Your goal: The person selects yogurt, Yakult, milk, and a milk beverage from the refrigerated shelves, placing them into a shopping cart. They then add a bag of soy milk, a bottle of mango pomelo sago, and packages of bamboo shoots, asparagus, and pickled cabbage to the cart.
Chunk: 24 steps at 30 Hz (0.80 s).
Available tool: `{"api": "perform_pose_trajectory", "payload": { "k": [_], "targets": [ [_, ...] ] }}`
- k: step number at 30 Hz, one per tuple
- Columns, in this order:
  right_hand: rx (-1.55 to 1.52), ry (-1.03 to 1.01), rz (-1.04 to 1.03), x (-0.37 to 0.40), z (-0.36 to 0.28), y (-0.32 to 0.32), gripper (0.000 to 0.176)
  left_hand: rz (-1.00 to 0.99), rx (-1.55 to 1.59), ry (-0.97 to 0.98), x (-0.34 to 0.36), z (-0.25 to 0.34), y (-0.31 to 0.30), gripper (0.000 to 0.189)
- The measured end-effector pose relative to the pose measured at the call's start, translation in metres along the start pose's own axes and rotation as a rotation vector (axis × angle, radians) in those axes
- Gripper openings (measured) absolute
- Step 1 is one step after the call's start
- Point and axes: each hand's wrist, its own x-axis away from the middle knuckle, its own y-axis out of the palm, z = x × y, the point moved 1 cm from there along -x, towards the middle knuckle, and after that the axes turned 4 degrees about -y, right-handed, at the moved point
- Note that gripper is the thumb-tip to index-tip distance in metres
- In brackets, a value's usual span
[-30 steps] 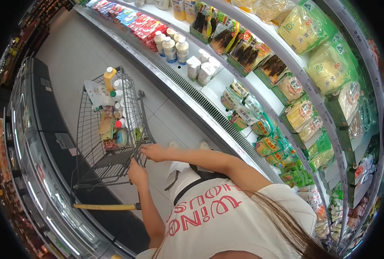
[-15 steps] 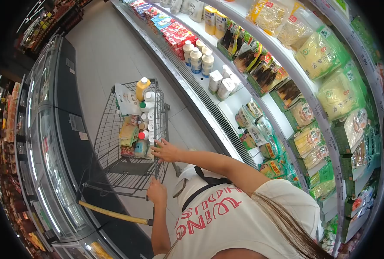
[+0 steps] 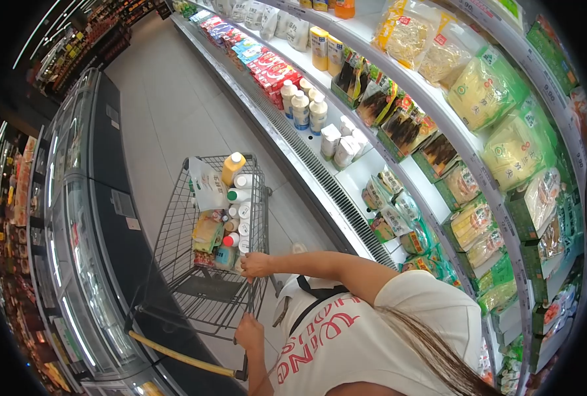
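A grey wire shopping cart (image 3: pixel 168 244) stands in front of me, its yellow handle (image 3: pixel 181 353) at the lower left. My left hand (image 3: pixel 248 333) is closed around the cart's near side rim, close to the handle. Farther along that rim, my right hand (image 3: pixel 257 264) is closed on the cart's edge; its fingertips are partly hidden. Inside the cart lie a yellow-orange bottle (image 3: pixel 232 169), several white bottles (image 3: pixel 239 195), a white pouch (image 3: pixel 206 185), a yellow-green package (image 3: pixel 207 231) and a jar-like container (image 3: pixel 225 258) near my right hand.
Refrigerated shelves (image 3: pixel 399 155) run along the right with milk bottles (image 3: pixel 300 109), red cartons (image 3: pixel 267 72) and bagged food (image 3: pixel 482 89). Glass-topped freezer cabinets (image 3: pixel 75 231) line the left. A tiled aisle floor (image 3: pixel 158 86) stretches ahead between them.
My right hand's fingers, spread at the rim before, are now closed on it. The cart and both hands appear lower and slightly farther right in view.
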Motion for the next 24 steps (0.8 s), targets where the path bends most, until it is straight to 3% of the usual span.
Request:
{"api": "perform_pose_trajectory", "payload": {
  "k": [5,8,9,11,12,13,15,17,19,20,23,24],
  "targets": [
    [-0.012,0.049,-0.114,-0.002,-0.009,-0.001,0.029,0.071,-0.004,0.029,0.008,-0.008,0.009,0.022],
    [0.002,0.124,-0.018,0.001,-0.007,0.016,0.021,-0.026,0.051,-0.093,0.006,0.003,-0.004,0.023],
    [-0.106,0.212,-0.057,0.000,0.000,0.031,0.017,-0.067,-0.022,-0.039,-0.002,0.003,-0.001,0.023],
    [-0.205,0.346,0.027,0.025,-0.007,-0.024,0.022,-0.132,-0.174,0.050,-0.015,-0.006,0.006,0.026],
    [-0.260,0.405,0.066,0.040,-0.007,-0.053,0.025,-0.135,-0.176,-0.009,-0.026,0.010,-0.003,0.029],
    [-0.360,0.487,0.066,0.052,0.000,-0.065,0.030,-0.136,-0.180,-0.069,-0.047,0.036,-0.014,0.033],
    [-0.420,0.651,0.179,0.088,0.009,-0.104,0.028,-0.093,0.028,-0.002,-0.097,0.088,-0.019,0.035],
    [-0.397,0.697,0.479,0.136,0.030,-0.116,0.028,-0.008,0.186,0.309,-0.145,0.147,-0.016,0.032],
    [-0.349,0.924,0.565,0.181,0.046,-0.165,0.028,-0.060,0.321,0.537,-0.190,0.220,-0.022,0.032],
    [-0.252,0.937,0.704,0.205,0.075,-0.166,0.027,-0.096,0.458,0.633,-0.209,0.257,-0.028,0.031],
    [-0.168,1.282,0.918,0.262,0.134,-0.237,0.030,-0.202,0.767,0.759,-0.287,0.362,-0.017,0.034],
    [-0.188,1.325,1.048,0.277,0.155,-0.255,0.029,-0.150,0.869,0.801,-0.315,0.395,-0.014,0.034]
  ]
}}
